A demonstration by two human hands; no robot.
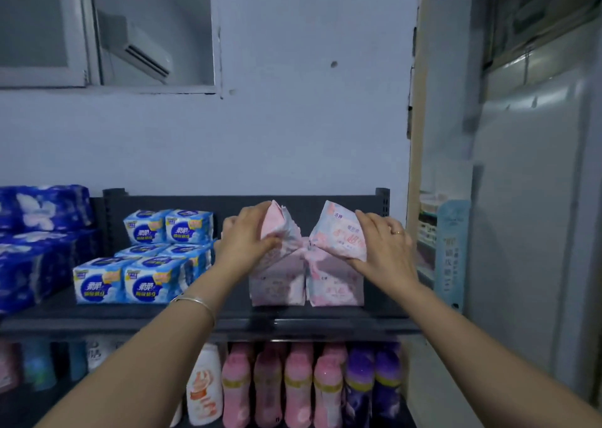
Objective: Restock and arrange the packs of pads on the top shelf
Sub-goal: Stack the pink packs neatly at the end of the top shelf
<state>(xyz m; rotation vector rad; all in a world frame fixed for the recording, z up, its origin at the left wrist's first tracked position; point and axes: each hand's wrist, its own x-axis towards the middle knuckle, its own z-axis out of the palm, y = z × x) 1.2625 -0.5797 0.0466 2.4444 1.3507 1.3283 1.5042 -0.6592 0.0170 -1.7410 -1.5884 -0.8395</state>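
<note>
Pale bluish wall [309, 118] filling middle, small dark hole [334, 64] showing in it. White-framed window [83, 36] sitting upper left, air conditioner [136, 47] showing tilted through glass. Tall white appliance [527, 199] standing right, catching faint glare. Room lying dim.

Pink bottles [298, 385], purple bottles [358, 378], air conditioner [140, 52]
</note>
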